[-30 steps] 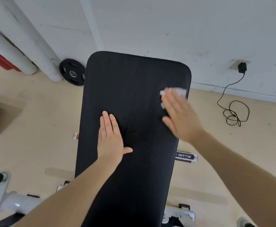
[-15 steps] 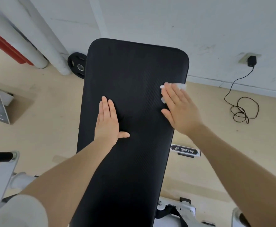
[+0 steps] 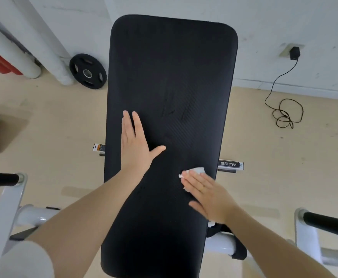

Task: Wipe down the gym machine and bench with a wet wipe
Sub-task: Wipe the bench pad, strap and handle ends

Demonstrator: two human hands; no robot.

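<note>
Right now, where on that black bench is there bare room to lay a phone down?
The far half of the bench pad, from its rounded end by the wall down to the left hand's fingertips, is bare. The near end, between the forearms, is bare too. The middle is crowded: the left hand lies flat there, and the right hand presses the wet wipe near the right edge.

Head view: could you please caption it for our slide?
Right hand presses a wet wipe on the black bench; left hand rests flat.
</note>
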